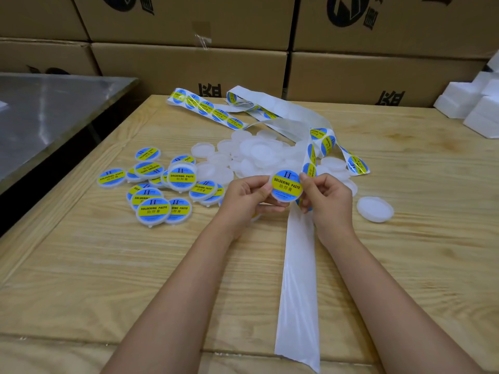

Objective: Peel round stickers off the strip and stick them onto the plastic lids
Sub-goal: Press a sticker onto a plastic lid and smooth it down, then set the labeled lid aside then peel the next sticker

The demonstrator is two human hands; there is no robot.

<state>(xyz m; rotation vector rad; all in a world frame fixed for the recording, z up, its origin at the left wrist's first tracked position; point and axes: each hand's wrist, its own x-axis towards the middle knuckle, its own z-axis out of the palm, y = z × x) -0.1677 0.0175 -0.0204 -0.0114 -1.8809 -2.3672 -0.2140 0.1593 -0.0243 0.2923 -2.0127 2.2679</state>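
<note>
At the centre of the frame a labelled lid [286,186] is pinched at its edges by the left hand [244,197] and the right hand [325,197], both with curled fingers. The strip [298,279] is draped from upper centre, behind the right hand, to the bottom edge; bare lids [259,152] are heaped just above the hands.

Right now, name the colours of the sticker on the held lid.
The sticker on the lid is blue with a yellow band; head view.
</note>
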